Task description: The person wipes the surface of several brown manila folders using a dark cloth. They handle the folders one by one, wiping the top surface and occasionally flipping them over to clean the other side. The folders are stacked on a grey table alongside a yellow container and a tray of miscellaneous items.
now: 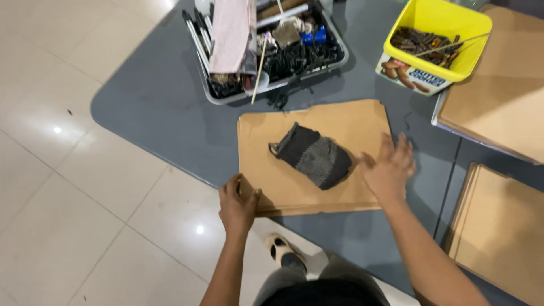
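Observed from above: a stack of brown cardboard sheets (317, 164) lies near the front edge of the grey tabletop (164, 96), its near edge roughly parallel to that edge. A dark knitted pouch (314, 156) rests at the middle of the top sheet, touching neither hand.

The left hand (237, 203) sits at the stack's near left corner, grip closed on the cardboard edge, thumb on top; in my judgement this pins the sheets so they do not slide. The right hand (390, 168) lies at the stack's right edge with its grip released, fingers spread, flat on or just over the cardboard; contact cannot be confirmed.

Toward the far edge stand a metal tray (211, 95) of mixed tools and a yellow tub (453, 22) of small brown pieces. More cardboard (498, 96) lies by the right edge. A foot (281, 249) shows on the tiled floor (73, 226).
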